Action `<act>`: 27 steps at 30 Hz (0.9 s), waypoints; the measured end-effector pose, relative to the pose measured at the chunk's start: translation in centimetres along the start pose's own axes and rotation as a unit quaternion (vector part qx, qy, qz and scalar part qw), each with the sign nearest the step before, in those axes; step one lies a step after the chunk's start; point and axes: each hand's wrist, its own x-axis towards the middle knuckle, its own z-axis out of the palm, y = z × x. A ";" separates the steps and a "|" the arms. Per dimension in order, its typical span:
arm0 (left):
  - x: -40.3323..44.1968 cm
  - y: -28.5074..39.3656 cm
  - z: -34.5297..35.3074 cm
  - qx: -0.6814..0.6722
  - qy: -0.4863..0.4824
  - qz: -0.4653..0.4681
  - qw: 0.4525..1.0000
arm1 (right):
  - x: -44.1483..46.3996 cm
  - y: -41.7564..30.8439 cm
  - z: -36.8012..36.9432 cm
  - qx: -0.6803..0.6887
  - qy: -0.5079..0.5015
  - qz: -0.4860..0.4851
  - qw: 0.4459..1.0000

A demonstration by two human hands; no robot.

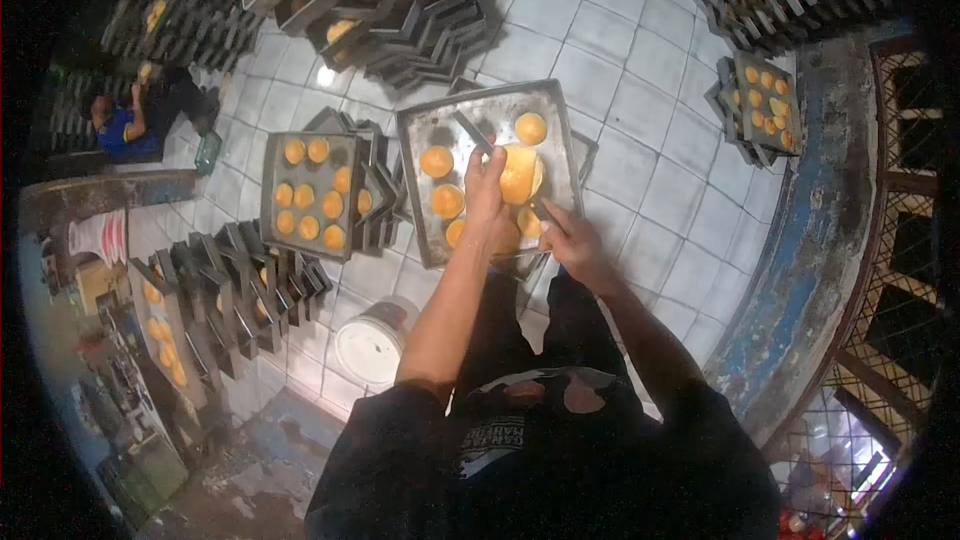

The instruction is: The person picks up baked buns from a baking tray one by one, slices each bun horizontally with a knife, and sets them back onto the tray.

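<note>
My left hand (pixel 487 195) is closed around a narrow, dark, flat strip-like tool (pixel 473 131) that points up and left over a metal baking tray (pixel 408 155). My right hand (pixel 570 245) grips a short dark handle (pixel 541 208); its far end is hidden. Between the hands is a yellow, broad-topped bun (pixel 519 176) with a paler right edge, larger-looking than the others. Whether either tool touches it, I cannot tell. Round golden buns lie on the tray around my hands, among them a bun (pixel 530 127) at the upper right and a bun (pixel 436 161) at the left.
Left of my tray, another tray of buns (pixel 310 170) tops a crooked stack. More tray stacks (pixel 400 30) stand ahead, at the left and at the far right (pixel 767 105). A white-lidded bucket (pixel 368 350) is by my legs. Another person (pixel 130 130) is at the far left.
</note>
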 end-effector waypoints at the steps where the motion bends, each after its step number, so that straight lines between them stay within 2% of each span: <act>1: 0.3 0.1 -0.5 -0.005 0.007 -0.005 1.000 | 0.2 -0.8 0.3 -0.002 -0.004 0.008 1.000; 3: 0.8 0.4 -1.2 0.021 0.072 0.002 0.997 | 0.8 -3.1 0.5 -0.057 -0.012 0.091 0.994; 5: 1.6 0.5 -2.5 0.014 0.089 0.014 0.996 | 0.7 -5.2 0.8 -0.057 -0.010 0.063 0.996; 7: 2.5 0.8 -3.8 0.008 0.103 0.029 0.994 | 1.1 -6.4 0.8 -0.067 -0.041 0.158 0.984; 11: 4.0 1.9 -5.8 0.015 0.106 0.039 0.994 | 1.1 -5.3 0.8 -0.153 -0.009 0.097 0.983; 13: 5.1 2.0 -7.5 0.024 0.103 0.042 0.994 | 1.7 -7.5 0.0 -0.105 -0.033 0.169 0.980; 17: 8.5 0.6 -11.1 0.098 0.073 0.037 0.992 | 0.9 -3.9 -2.8 -0.115 -0.029 0.146 0.982; 19: 9.9 0.4 -11.7 0.102 0.101 0.014 0.990 | 0.8 -3.2 -3.5 0.044 0.036 0.203 0.977; 21: 12.2 -0.6 -12.1 0.135 0.103 -0.001 0.985 | 0.5 -4.0 -3.5 -0.015 0.070 0.104 0.992; 23: 14.1 -1.1 -11.2 0.199 0.192 0.052 0.959 | 0.1 -3.8 -3.6 -0.135 0.095 0.300 0.939; 24: 15.1 -1.6 -12.1 0.197 0.198 0.047 0.959 | -0.7 -2.2 -3.6 -0.139 0.090 0.306 0.938; 26: 16.5 -2.4 -14.7 0.274 0.322 0.149 0.894 | -3.6 3.4 -3.8 -0.201 0.069 0.174 0.961; 27: 16.3 -3.2 -17.1 0.269 0.329 0.146 0.893 | -5.7 6.4 -3.6 -0.141 0.087 0.259 0.951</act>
